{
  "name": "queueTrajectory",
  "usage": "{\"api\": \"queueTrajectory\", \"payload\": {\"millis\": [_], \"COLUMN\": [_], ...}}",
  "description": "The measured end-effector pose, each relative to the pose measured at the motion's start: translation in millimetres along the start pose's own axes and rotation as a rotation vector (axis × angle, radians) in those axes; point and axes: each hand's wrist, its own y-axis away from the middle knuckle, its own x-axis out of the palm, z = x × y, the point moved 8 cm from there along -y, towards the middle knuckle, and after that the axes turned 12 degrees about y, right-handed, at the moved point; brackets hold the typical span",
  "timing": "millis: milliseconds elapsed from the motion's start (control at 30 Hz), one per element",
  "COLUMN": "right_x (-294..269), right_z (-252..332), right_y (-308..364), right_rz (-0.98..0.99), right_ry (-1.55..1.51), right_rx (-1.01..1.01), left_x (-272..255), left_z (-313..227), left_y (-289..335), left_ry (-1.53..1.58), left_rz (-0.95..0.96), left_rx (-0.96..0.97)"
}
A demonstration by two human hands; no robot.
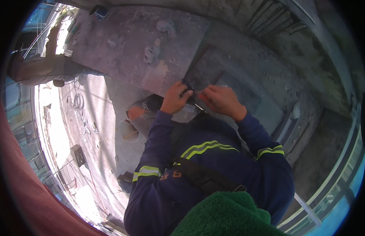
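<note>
My left hand [175, 98] is closed, with thumb and fingers gripping a small dark object [187, 83] whose kind I cannot make out. Close beside it, my right hand [223, 101] has its fingers pinched together near the same dark object. Whatever they hold is too small and blurred to name. Both hands are in front of my waist, above my lap. Just under them a thin, pale, shiny strip [201, 108] shows against my dark clothing.
Ahead lies a large, stained board [123, 43] with grey clumps [151, 54] and a dark bucket [98, 11] at its far edge. Another person [52, 70] is at the left. A block [77, 155] with a reddish line is on the floor; a concrete wall [308, 63] rises at right.
</note>
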Motion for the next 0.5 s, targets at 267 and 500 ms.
{"api": "queueTrajectory", "payload": {"millis": [267,500], "right_x": [-1,-8], "right_z": [-2,-18], "right_y": [-6,-1], "right_rz": [0.171,0.218], "right_ry": [-0.021,-0.136], "right_rx": [-0.067,0.069], "left_x": [5,-58], "left_z": [-19,10], "left_y": [-3,6], "left_ry": [-0.232,0.031], "left_rz": [-0.122,-0.375], "left_rx": [0.104,-0.087]}}
